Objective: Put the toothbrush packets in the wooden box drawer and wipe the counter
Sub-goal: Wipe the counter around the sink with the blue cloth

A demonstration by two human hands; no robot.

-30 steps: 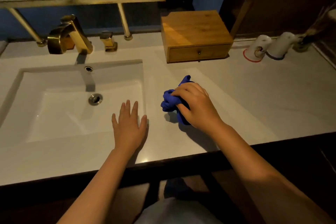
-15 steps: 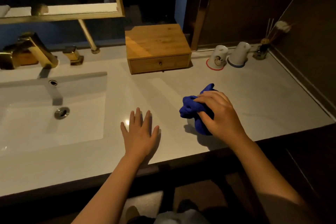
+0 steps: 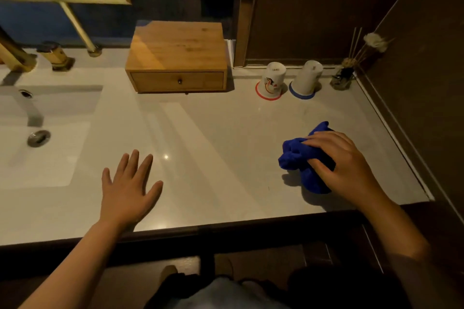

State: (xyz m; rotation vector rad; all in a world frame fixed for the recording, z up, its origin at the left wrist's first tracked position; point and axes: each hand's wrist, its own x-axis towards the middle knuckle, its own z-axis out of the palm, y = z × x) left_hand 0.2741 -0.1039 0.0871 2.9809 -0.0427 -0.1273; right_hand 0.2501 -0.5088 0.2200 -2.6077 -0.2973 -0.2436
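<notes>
No toothbrush packets visible; wooden box point(image 3: 177, 57) at 12 o'clock, drawer point(image 3: 177, 80) closed (packing likely done). Wiping underway: right hand point(image 3: 344, 163) clamps bunched blue plush cloth point(image 3: 300, 155) on glossy pale counter point(image 3: 213, 138), 3 o'clock. Left hand point(image 3: 126, 190) flat, fingers spread, 8 o'clock.

Left hand point(image 3: 128, 189) flat at lower left of frame, palm down on the surface point(image 3: 213, 158), fingers straight and slightly spread, thumb out to the right. Forearm bare, running in from bottom-left corner. Right hand point(image 3: 344, 165) at right of centre, knuckles up, fingers curled over the blue cloth point(image 3: 298, 155), grip closed on it and pressing it down. Right forearm bare, entering from lower right.
</notes>
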